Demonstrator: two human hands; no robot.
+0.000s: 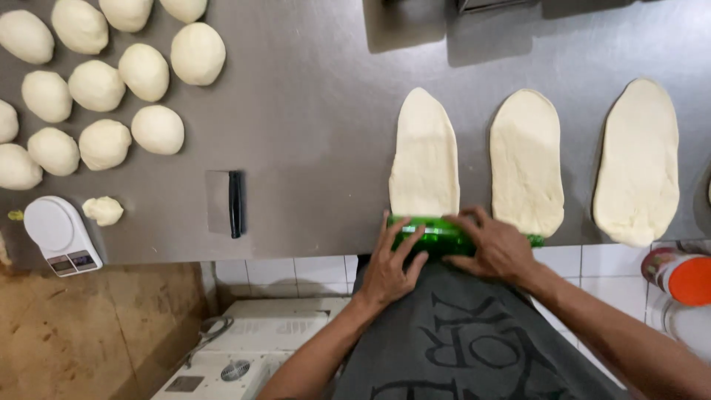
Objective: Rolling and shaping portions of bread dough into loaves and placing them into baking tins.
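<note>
Both hands, left (389, 270) and right (498, 248), lie flat, grip open, on green bottle (437, 235).

You look down on a grey steel worktop (311, 133), matt, with soft reflections from overhead light. Its front edge meets white wall tiles (296, 268) with dark grout lines. To your lower left: brown, mottled floor (81, 333), worn in patches. Beside it stands a white appliance (244, 348) with a round vent grille and a coiled cable on top. At the worktop's far edge, dark bases of equipment (489, 6) cast shadows toward you. No window is in view
</note>
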